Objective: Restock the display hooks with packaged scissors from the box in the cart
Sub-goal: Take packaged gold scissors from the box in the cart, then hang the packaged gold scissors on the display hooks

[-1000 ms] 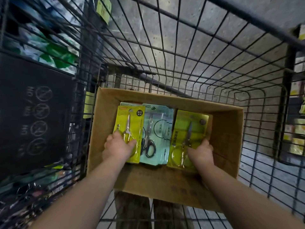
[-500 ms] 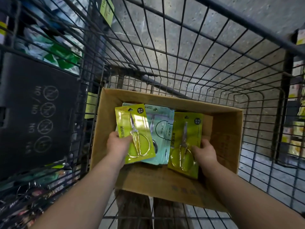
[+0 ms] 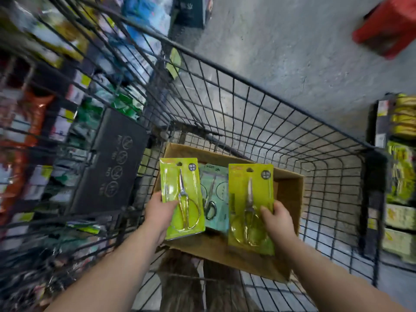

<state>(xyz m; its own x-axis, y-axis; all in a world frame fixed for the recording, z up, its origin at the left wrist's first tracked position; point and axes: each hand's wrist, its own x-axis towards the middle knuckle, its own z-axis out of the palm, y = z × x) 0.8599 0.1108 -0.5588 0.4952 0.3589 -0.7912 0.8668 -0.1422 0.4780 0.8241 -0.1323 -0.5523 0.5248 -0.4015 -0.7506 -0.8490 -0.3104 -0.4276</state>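
A cardboard box [image 3: 289, 194] sits in the black wire cart [image 3: 281, 140]. My left hand [image 3: 158, 212] grips a yellow-green scissors pack [image 3: 181, 197] by its left edge, lifted above the box. My right hand [image 3: 278, 218] holds a second yellow-green scissors pack [image 3: 249, 206] by its right edge, also raised over the box. Between them, a teal scissors pack [image 3: 213, 194] with black-handled scissors still lies in the box.
Blurred shelves with packaged goods and hanging items [image 3: 40, 122] run along the left. More shelves with yellow packs [image 3: 400, 176] stand at the right. A black sign panel [image 3: 110, 163] hangs on the cart's left side. A red stool [image 3: 389, 25] stands on the grey floor beyond.
Both hands have lifted their yellow-green packs up out of the box. The view has tilted up and swung, with the shelves on the left blurred.
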